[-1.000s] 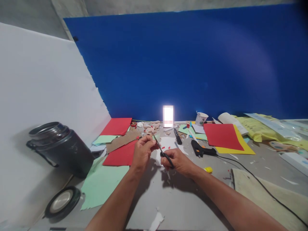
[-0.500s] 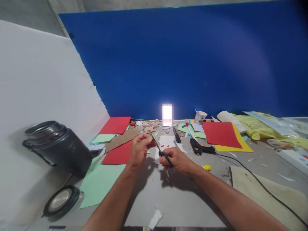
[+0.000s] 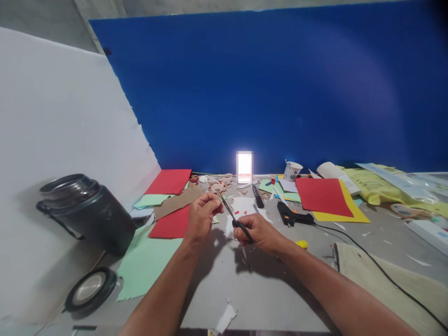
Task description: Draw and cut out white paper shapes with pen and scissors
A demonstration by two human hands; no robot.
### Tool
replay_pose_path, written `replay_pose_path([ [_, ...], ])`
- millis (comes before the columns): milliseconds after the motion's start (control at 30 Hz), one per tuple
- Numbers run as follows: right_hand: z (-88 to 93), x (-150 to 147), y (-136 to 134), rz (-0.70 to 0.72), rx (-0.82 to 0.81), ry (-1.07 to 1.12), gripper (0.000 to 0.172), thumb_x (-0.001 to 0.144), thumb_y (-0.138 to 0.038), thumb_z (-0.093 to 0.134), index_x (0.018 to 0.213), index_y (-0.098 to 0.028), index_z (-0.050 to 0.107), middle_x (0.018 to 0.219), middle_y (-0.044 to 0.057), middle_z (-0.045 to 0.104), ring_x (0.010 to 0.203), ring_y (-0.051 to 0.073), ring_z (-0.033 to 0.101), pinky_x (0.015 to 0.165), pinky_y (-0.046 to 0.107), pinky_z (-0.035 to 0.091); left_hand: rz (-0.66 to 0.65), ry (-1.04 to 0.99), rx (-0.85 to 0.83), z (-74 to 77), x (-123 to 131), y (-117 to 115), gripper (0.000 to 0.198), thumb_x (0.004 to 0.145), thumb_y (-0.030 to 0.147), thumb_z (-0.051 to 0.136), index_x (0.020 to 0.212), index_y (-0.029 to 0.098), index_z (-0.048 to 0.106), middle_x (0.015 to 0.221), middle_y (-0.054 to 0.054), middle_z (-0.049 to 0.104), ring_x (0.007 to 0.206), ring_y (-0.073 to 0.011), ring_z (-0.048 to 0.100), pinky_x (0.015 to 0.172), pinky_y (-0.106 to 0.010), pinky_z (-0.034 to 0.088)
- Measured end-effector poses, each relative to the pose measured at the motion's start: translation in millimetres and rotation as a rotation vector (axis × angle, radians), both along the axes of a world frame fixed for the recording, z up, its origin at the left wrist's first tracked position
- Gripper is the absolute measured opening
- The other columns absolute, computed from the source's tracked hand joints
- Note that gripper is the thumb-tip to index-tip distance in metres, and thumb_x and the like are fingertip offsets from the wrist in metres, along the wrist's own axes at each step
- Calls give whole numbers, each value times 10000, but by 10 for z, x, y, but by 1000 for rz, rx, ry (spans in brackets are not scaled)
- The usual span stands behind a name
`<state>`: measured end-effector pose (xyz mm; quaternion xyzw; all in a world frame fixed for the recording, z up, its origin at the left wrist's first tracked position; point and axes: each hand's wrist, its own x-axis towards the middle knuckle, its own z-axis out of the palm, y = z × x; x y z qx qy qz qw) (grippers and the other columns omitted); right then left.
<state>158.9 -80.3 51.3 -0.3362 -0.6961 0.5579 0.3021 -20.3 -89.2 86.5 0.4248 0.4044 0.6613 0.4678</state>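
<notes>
My right hand (image 3: 257, 231) grips the black handles of a pair of scissors (image 3: 229, 211), whose blades point up and to the left. The blade tips reach the fingers of my left hand (image 3: 203, 212). That hand is closed in a pinch, and whatever lies between the fingertips is too small to make out. Beyond the scissors a white paper sheet (image 3: 241, 204) lies on the table, with small red paper bits (image 3: 236, 213) on it. A black marker (image 3: 258, 196) rests just behind my right hand.
A black glue gun (image 3: 292, 215) with a cord lies to the right, before red paper (image 3: 322, 198) on yellow. At left stands a tilted dark flask (image 3: 94, 214), its lid (image 3: 90, 290) nearby on the table. Green paper (image 3: 150, 266) and corrugated cardboard (image 3: 180, 202) lie left of my hands.
Both hands and the scissors hold nearly the same place. The blades seem slightly closer together, and the whole view has shifted a little.
</notes>
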Motion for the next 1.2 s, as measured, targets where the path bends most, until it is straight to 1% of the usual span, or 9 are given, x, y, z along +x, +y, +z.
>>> replay_pose_path([
  [167,-3,3,2,3,5,-18,308,795,-344,683,575,-157,579,569,-7,556,563,104,458,540,241,345,11,-19,-3,13,2,0,138,621,263,720,596,174,618,550,9,580,565,-122,529,608,-256,432],
  [567,-50,15,21,14,-15,-38,304,779,-360,693,587,-155,574,571,-20,543,562,96,428,532,240,311,18,-50,26,-13,-16,30,146,637,249,744,607,167,627,568,15,579,571,-116,536,609,-248,440],
  [767,18,0,-8,-8,-16,-45,317,784,-361,683,571,-160,564,557,-22,538,549,91,417,536,243,318,22,-106,7,-13,11,16,213,667,318,778,681,163,631,619,16,601,577,-107,555,612,-246,456],
  [867,44,-10,-12,-25,8,-41,320,787,-352,679,554,-162,567,554,-15,547,558,99,440,547,246,338,-31,-132,-14,-31,34,-1,261,685,366,789,741,168,627,665,8,622,596,-114,571,609,-250,468],
  [933,46,-16,-10,-32,18,-40,314,783,-340,681,547,-164,572,544,-12,551,559,104,452,545,245,348,-53,-120,-14,-49,50,-11,277,673,354,808,740,175,607,663,13,622,593,-114,571,617,-252,473],
  [1067,25,-20,-2,-35,8,-50,301,769,-338,696,556,-161,578,528,-17,540,542,100,435,524,241,336,-19,-78,-14,-63,76,-23,256,684,315,804,703,177,589,622,23,608,590,-108,563,640,-247,463],
  [1200,11,-14,-2,-25,-7,-55,301,771,-352,699,575,-159,576,530,-25,526,537,94,421,523,239,322,-7,-72,-11,-39,77,-27,223,683,294,779,679,177,589,599,28,588,582,-110,550,626,-248,445],
])
